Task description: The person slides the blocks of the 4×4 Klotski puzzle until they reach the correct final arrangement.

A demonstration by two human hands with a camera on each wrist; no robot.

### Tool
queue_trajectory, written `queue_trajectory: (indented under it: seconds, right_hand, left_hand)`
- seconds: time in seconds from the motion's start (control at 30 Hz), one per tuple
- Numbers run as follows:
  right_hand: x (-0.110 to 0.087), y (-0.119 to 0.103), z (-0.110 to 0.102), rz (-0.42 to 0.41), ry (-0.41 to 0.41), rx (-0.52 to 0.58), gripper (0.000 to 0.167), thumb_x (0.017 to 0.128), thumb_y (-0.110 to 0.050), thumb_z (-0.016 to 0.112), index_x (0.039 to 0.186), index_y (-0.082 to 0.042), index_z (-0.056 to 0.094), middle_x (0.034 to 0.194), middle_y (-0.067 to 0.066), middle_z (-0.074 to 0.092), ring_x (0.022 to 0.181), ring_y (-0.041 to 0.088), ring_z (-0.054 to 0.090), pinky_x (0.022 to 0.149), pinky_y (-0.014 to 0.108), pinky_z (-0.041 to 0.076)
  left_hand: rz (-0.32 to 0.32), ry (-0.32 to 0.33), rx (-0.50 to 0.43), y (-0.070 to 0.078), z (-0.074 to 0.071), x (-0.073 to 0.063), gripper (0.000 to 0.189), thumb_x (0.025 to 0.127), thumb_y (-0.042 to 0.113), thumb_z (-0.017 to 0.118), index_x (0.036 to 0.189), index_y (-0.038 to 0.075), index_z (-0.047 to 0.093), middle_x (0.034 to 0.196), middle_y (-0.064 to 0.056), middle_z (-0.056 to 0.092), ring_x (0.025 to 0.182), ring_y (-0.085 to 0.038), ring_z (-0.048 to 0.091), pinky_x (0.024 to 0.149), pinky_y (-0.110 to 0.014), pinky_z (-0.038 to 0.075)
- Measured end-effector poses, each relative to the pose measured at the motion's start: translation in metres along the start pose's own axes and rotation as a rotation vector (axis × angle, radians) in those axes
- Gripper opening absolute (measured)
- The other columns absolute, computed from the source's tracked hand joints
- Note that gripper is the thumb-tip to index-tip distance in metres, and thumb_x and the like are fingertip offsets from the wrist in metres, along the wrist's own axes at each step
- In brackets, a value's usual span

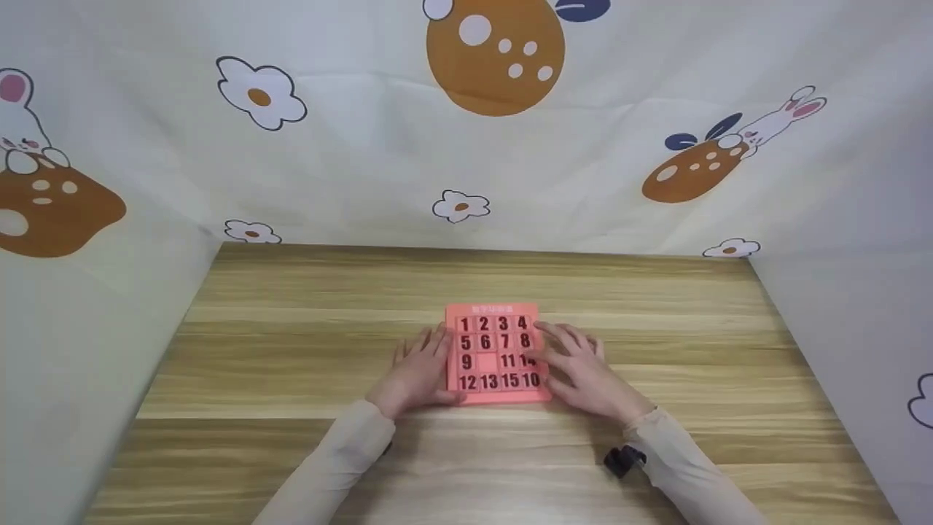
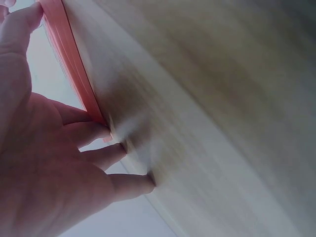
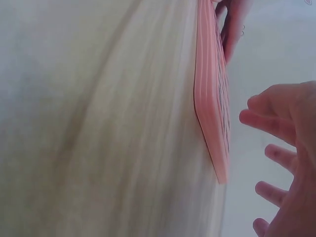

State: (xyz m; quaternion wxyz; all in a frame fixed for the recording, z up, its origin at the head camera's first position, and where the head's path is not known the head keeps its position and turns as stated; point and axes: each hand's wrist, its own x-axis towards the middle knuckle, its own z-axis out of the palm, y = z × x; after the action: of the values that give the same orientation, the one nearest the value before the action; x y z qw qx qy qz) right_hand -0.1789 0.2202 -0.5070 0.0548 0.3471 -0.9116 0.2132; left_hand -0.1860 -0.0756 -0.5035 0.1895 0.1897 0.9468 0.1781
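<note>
A pink sliding number puzzle (image 1: 487,397) with bold black numerals lies flat on the wooden table in the head view. Its gap is in the third row, between tiles 9 and 11. My left hand (image 1: 417,373) holds the puzzle's left side, thumb at the lower left corner and fingers along the edge; the left wrist view shows the thumb and fingertips against the pink frame (image 2: 74,59). Over the right edge hovers my right hand (image 1: 587,368), fingers spread and partly covering tile 14. In the right wrist view its fingertips stand apart from the puzzle (image 3: 210,98).
The wood-grain table (image 1: 306,306) extends around the puzzle on all sides. A pale curtain (image 1: 350,168) printed with rabbits and flowers encloses the back and both sides. A small black device (image 1: 625,461) sits at the right wrist.
</note>
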Motion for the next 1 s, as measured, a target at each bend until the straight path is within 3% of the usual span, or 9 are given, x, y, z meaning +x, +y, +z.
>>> queue_trajectory:
  seconds: [0.23, 0.43, 0.53, 0.7, 0.77, 0.9, 1.0]
  right_hand:
    - [0.007, -0.009, 0.007, -0.016, -0.078, -0.012, 0.036, 0.088, -0.023, 0.065, 0.124, -0.018, 0.067, 0.152, 0.014, 0.033, 0.132, 0.046, 0.03, 0.1, 0.068, 0.02]
    - [0.015, -0.018, 0.012, -0.025, -0.18, -0.015, 0.045, 0.092, -0.031, 0.061, 0.136, -0.024, 0.058, 0.157, 0.012, 0.023, 0.137, 0.045, 0.022, 0.102, 0.071, 0.018]
    - [0.015, -0.015, 0.01, -0.002, -0.116, -0.019, 0.041, 0.091, -0.026, 0.063, 0.131, -0.019, 0.062, 0.154, 0.014, 0.029, 0.135, 0.045, 0.025, 0.101, 0.069, 0.02]
    - [0.011, -0.007, 0.005, 0.12, 0.087, -0.048, 0.021, 0.081, -0.012, 0.069, 0.101, -0.01, 0.073, 0.138, 0.016, 0.047, 0.129, 0.041, 0.034, 0.099, 0.064, 0.023]
    - [0.01, -0.005, 0.005, 0.133, 0.08, -0.035, 0.019, 0.079, -0.011, 0.07, 0.098, -0.009, 0.073, 0.136, 0.016, 0.047, 0.129, 0.039, 0.033, 0.099, 0.063, 0.022]
    - [0.009, -0.007, 0.007, 0.067, -0.033, 0.042, 0.034, 0.078, -0.011, 0.067, 0.113, -0.008, 0.071, 0.143, 0.019, 0.039, 0.133, 0.042, 0.028, 0.1, 0.062, 0.021]
    - [0.007, -0.006, 0.007, 0.015, -0.06, 0.091, 0.041, 0.078, -0.01, 0.065, 0.119, -0.01, 0.069, 0.147, 0.021, 0.034, 0.133, 0.045, 0.026, 0.1, 0.063, 0.02]
  left_hand:
    - [-0.006, 0.001, -0.002, -0.002, 0.001, 0.001, 0.108, 0.08, 0.052, 0.073, 0.154, 0.001, 0.014, 0.159, -0.017, 0.01, 0.144, -0.038, 0.007, 0.111, -0.063, 0.005]
    - [-0.008, -0.001, 0.001, 0.0, 0.0, 0.0, 0.108, 0.079, 0.053, 0.073, 0.154, 0.002, 0.013, 0.159, -0.017, 0.009, 0.144, -0.038, 0.007, 0.111, -0.063, 0.004]
    - [-0.003, 0.001, -0.007, 0.0, 0.0, 0.0, 0.109, 0.079, 0.053, 0.073, 0.154, 0.002, 0.013, 0.16, -0.016, 0.008, 0.144, -0.038, 0.007, 0.111, -0.062, 0.004]
    - [-0.003, 0.004, 0.001, -0.001, 0.001, 0.0, 0.109, 0.078, 0.053, 0.073, 0.154, 0.002, 0.012, 0.16, -0.015, 0.008, 0.144, -0.038, 0.006, 0.111, -0.062, 0.004]
    - [-0.006, 0.004, 0.003, -0.002, 0.001, -0.001, 0.11, 0.078, 0.054, 0.073, 0.154, 0.002, 0.012, 0.16, -0.016, 0.008, 0.144, -0.038, 0.007, 0.111, -0.063, 0.004]
    - [0.002, 0.008, -0.003, -0.002, 0.0, -0.001, 0.109, 0.078, 0.053, 0.073, 0.154, 0.001, 0.014, 0.159, -0.017, 0.009, 0.144, -0.038, 0.007, 0.111, -0.063, 0.005]
    - [0.01, 0.01, -0.007, -0.001, 0.0, -0.001, 0.108, 0.079, 0.053, 0.073, 0.154, 0.001, 0.014, 0.159, -0.017, 0.01, 0.144, -0.038, 0.007, 0.111, -0.064, 0.006]
